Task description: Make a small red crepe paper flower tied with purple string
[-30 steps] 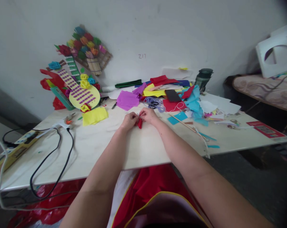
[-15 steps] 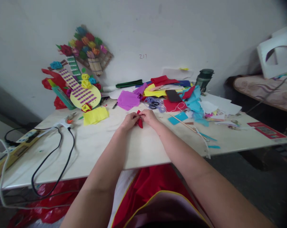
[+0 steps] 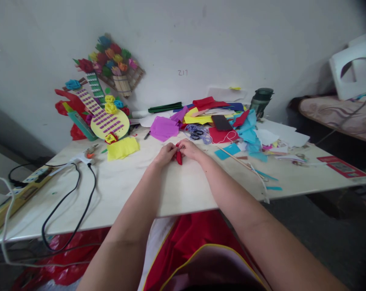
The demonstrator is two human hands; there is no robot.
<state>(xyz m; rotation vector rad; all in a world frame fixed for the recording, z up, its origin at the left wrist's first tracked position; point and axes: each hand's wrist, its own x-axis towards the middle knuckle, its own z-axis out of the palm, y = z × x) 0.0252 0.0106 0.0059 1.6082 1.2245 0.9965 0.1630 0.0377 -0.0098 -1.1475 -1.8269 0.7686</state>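
Both my hands meet over the middle of the pale table (image 3: 176, 190). My left hand (image 3: 165, 154) and my right hand (image 3: 190, 149) pinch a small folded red paper piece (image 3: 178, 156) between their fingertips, holding it just above the tabletop. Most of the red piece is hidden by my fingers. A purple paper sheet (image 3: 163, 128) lies just beyond my hands. Scissors (image 3: 196, 132) rest on a bluish tangle behind my right hand.
A heap of coloured paper (image 3: 222, 117), a dark phone (image 3: 221, 122) and a green bottle (image 3: 261, 101) sit at the back. A paper guitar craft (image 3: 102, 117) and flower bouquet (image 3: 116, 64) lean on the wall. A yellow sheet (image 3: 122, 148), power strip (image 3: 22, 190) and black cable (image 3: 70, 202) lie left.
The red piece has turned slightly between my fingers and my hands have closed tighter around it. The camera drifted a little; my hands stay in the same spot.
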